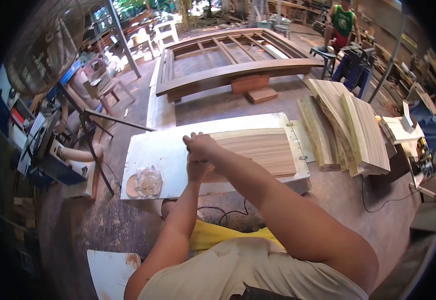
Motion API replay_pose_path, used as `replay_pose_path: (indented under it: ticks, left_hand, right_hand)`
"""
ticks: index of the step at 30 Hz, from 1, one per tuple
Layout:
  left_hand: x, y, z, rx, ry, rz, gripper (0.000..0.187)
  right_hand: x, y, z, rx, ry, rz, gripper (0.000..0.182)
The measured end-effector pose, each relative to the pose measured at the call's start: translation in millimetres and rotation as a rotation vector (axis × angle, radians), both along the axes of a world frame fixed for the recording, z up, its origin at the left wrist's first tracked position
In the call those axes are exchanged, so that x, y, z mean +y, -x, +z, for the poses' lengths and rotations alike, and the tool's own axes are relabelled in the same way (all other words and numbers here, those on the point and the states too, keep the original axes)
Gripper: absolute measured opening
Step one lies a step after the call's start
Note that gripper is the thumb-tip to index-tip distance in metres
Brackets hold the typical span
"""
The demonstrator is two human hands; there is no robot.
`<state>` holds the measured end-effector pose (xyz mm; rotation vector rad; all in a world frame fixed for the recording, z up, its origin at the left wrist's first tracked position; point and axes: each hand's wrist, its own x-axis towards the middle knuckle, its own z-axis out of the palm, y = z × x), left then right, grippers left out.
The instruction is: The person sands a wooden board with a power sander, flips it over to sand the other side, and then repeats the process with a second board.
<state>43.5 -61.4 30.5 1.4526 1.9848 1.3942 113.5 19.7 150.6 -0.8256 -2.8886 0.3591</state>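
A striped wooden panel (250,150) lies flat on a white board (153,142) in front of me. My right hand (201,146) is at the panel's left end, its fingers curled downward. Just nearer to me, my left hand (197,171) is closed at the same end, close below the right one. Whatever the two hands grip is hidden by the fingers. On the board's near left corner sits a crumpled clear plastic bag (149,181), beside a round tan lid or disc (132,186).
Beyond the board, a large wooden frame (238,67) rests on blocks. Thick planks (350,130) lean at the right. A fan (43,45) and metal stand are at left. A person (342,22) sits far right. Cables (388,202) cross the floor.
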Motion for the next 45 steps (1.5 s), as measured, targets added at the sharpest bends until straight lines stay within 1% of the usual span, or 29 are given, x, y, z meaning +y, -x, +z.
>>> replay_pose_path:
  ticks: [1,2,3,5,6,7,8,9,10,11,12,13,14,16,17,18,19,21,22,26,28,32,34,35,37,40,41,44,45]
  left_hand:
    - [6,8,-21,0.027,-0.054,0.054,0.076]
    - [7,7,-15,0.052,-0.109,0.115,0.074]
    - [4,5,-11,0.054,-0.112,0.118,0.074]
    - [-8,1,1,-0.093,-0.113,-0.028,0.073]
    - [16,22,-55,0.352,-0.302,0.029,0.068]
    - [21,27,-70,0.275,-0.147,-0.011,0.065]
    - [7,21,-44,0.178,-0.122,-0.151,0.064]
    - [16,19,-46,0.283,-0.155,-0.12,0.067]
    - [18,10,-50,0.42,-0.184,-0.041,0.068]
    - [11,5,-33,0.344,-0.172,-0.014,0.071]
    - [6,1,-16,0.179,-0.101,-0.043,0.078]
    - [5,-1,-17,0.15,-0.094,-0.024,0.08]
    - [5,-2,-18,0.122,-0.087,-0.004,0.083]
    - [0,-7,-1,0.162,-0.097,-0.014,0.064]
    - [-5,-9,13,0.182,-0.103,-0.019,0.055]
    - [-17,-10,36,-0.099,0.055,-0.07,0.051]
    - [-25,-6,42,-0.112,0.056,-0.044,0.051]
    - [-24,-5,34,-0.134,0.02,-0.036,0.073]
    - [-23,-2,27,-0.075,0.046,-0.079,0.073]
    - [-27,-5,25,-0.12,0.093,-0.045,0.071]
    - [-30,-3,26,-0.13,-0.037,0.023,0.076]
    - [-9,5,-4,-0.08,-0.018,-0.041,0.08]
    - [-7,6,-8,-0.042,-0.023,-0.027,0.089]
    - [-8,5,-5,-0.03,-0.025,-0.021,0.092]
    - [-16,2,1,-0.091,-0.085,-0.003,0.089]
    - [-39,-2,30,-0.135,-0.118,-0.024,0.088]
    - [-41,-2,33,-0.141,-0.122,-0.03,0.088]
    - [-46,-3,44,-0.162,-0.014,-0.025,0.094]
    - [-39,-2,33,-0.157,-0.011,-0.014,0.094]
  right_hand:
    - [-2,-1,3,-0.006,0.007,0.018,0.05]
    - [-1,-2,3,-0.002,0.001,0.012,0.05]
    - [-2,-2,2,0.004,0.002,0.016,0.049]
    - [-2,4,-9,0.035,-0.018,0.003,0.048]
    - [3,9,-23,0.064,-0.039,0.0,0.048]
    - [11,13,-35,0.071,-0.077,0.027,0.046]
    - [19,12,-45,0.107,-0.126,0.098,0.038]
    - [16,6,-31,0.087,0.006,0.055,0.035]
    - [32,9,-53,0.148,-0.014,0.089,0.031]
    - [25,0,-42,0.163,-0.063,0.113,0.028]
    - [5,-8,-7,0.038,-0.064,0.125,0.027]
    - [10,-12,-13,0.145,-0.088,0.187,0.035]
    - [8,-12,-12,0.125,-0.063,0.15,0.044]
    - [7,-9,-9,0.083,-0.014,0.077,0.066]
    - [6,-8,-5,0.069,-0.027,0.039,0.066]
    - [7,-6,-4,0.077,-0.039,0.045,0.066]
    - [4,-6,-1,0.077,-0.051,0.039,0.065]
    - [-5,-3,8,0.052,-0.023,0.042,0.064]
    - [-3,-2,3,0.066,-0.025,0.047,0.063]
    - [-8,-3,4,0.046,-0.037,0.018,0.062]
    - [-7,2,3,0.032,-0.065,0.0,0.062]
    - [-3,0,1,0.033,-0.059,0.025,0.061]
    - [-7,0,5,0.049,-0.054,0.017,0.061]
    - [-8,-1,7,0.047,-0.055,0.019,0.061]
    - [-13,0,10,0.048,-0.05,0.016,0.06]
    - [-17,1,12,0.047,-0.015,0.002,0.058]
    - [-17,2,10,0.05,-0.008,0.014,0.058]
    - [-14,1,4,0.072,-0.021,0.002,0.056]
    - [-14,1,6,0.077,-0.017,0.014,0.056]
